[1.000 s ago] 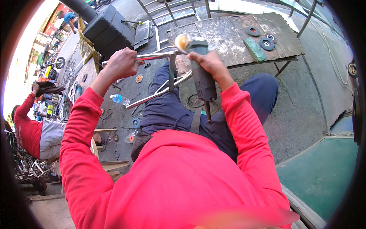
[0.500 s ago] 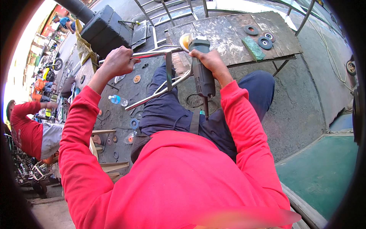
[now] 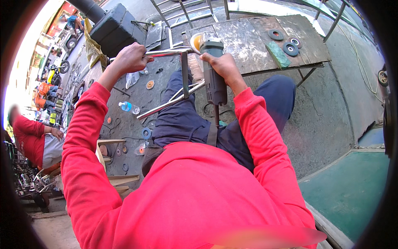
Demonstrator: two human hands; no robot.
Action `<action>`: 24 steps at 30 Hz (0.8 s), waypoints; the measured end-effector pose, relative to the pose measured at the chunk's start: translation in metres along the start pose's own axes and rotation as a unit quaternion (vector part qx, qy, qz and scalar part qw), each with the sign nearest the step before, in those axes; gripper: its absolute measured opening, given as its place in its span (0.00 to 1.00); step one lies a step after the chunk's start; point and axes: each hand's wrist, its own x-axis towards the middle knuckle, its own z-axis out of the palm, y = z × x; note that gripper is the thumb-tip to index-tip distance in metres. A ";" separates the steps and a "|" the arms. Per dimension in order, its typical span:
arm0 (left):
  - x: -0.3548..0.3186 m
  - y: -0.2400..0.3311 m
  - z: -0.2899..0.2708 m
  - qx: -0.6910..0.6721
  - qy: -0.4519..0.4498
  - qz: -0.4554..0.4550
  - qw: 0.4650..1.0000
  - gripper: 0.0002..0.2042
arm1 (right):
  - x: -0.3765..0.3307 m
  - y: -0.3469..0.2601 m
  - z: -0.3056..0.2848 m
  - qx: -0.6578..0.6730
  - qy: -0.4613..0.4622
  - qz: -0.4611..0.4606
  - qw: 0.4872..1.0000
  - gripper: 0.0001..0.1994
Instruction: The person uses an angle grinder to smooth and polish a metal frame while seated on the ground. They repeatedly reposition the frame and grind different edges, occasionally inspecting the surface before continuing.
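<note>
My left hand is closed round one end of a shiny metal tube frame, which spans from the hand across my leg. In my right hand is a dark angle grinder, its body upright in the picture and its cord hanging down toward my lap. The grinder's pale yellow disc is at the upper end, close to the frame's top corner. Whether disc and metal touch, I cannot tell.
Ahead stands a worn wooden table with several grinding discs and a green block. A dark block-shaped anvil is at the far left. On the floor lie a water bottle and loose discs. A person in red sits at left.
The grinder in my right hand has shifted slightly left and up along the frame's top bar. My left hand has risen a little, still holding the frame. The person at left has lowered an arm.
</note>
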 end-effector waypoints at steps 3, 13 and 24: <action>0.010 -0.003 -0.002 -0.002 -0.012 0.007 1.000 0.21 | -0.006 -0.002 0.007 -0.001 -0.032 -0.014 0.999 0.24; 0.020 -0.016 0.003 0.019 -0.002 0.018 1.000 0.22 | 0.002 0.005 0.014 0.015 -0.007 -0.030 0.999 0.22; 0.013 -0.012 0.006 0.017 0.009 0.011 1.000 0.21 | 0.006 0.006 0.014 0.017 -0.014 -0.010 1.000 0.24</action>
